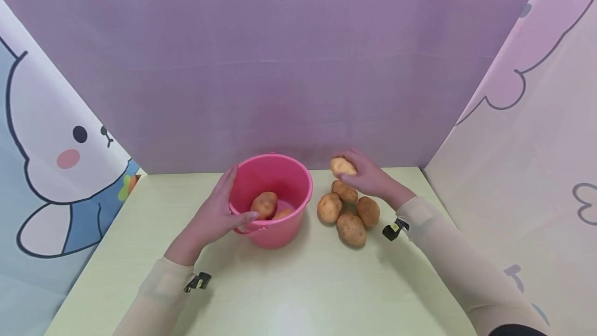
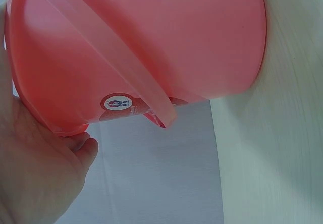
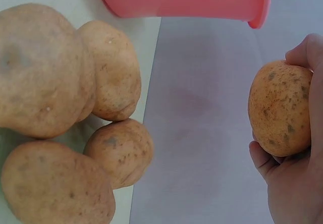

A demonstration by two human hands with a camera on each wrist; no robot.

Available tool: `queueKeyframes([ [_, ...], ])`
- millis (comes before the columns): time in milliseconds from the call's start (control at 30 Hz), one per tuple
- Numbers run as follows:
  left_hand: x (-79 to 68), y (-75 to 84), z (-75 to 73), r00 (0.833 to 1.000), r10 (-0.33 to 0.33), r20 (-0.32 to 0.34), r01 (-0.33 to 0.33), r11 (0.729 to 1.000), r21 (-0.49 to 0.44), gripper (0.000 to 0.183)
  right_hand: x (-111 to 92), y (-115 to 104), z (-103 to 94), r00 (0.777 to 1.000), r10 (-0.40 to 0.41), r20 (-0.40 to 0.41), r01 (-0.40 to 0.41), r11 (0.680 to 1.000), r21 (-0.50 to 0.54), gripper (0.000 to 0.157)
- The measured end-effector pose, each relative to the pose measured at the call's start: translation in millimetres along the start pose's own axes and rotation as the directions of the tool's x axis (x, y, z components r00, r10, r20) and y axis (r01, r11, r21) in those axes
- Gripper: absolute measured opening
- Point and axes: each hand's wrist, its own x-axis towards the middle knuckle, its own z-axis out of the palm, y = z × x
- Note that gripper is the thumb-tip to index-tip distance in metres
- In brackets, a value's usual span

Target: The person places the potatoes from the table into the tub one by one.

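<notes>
A pink bucket [image 1: 272, 232] stands upright with potatoes inside, one potato [image 1: 264, 205] in plain sight and another [image 1: 282, 213] half hidden by the front wall. My left hand [image 1: 215, 217] grips the bucket's rim from the left, thumb along the near edge and fingers along the far left side. In the right wrist view, a potato [image 3: 280, 109] is held between the thumb and fingers of my right hand [image 3: 298, 183]. That hand is raised above a cluster of several potatoes on the table, including one [image 1: 351, 229] nearest me and one [image 1: 329, 208] on the bucket side.
The pale table [image 1: 289, 294] ends at a purple backdrop [image 1: 289, 92] just behind the bucket. Printed cartoon panels [image 1: 51, 170] flank the table on both sides. A strap handle [image 2: 116, 52] hangs across the bucket's outside.
</notes>
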Motion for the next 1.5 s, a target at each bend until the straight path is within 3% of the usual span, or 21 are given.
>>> queueKeyframes([
  [367,1.4,-1.2,0.6,1.000,0.006,-0.001,-0.006,1.000,0.000,0.124,7,-12,2.8,0.998,-0.065,-0.005,0.064,0.996,-0.055,0.044],
  [1500,3.7,0.1,1.8,1.000,0.013,-0.002,-0.013,1.000,0.008,0.125,31,-54,9.6,0.986,-0.163,0.040,0.165,0.985,-0.046,0.047],
])
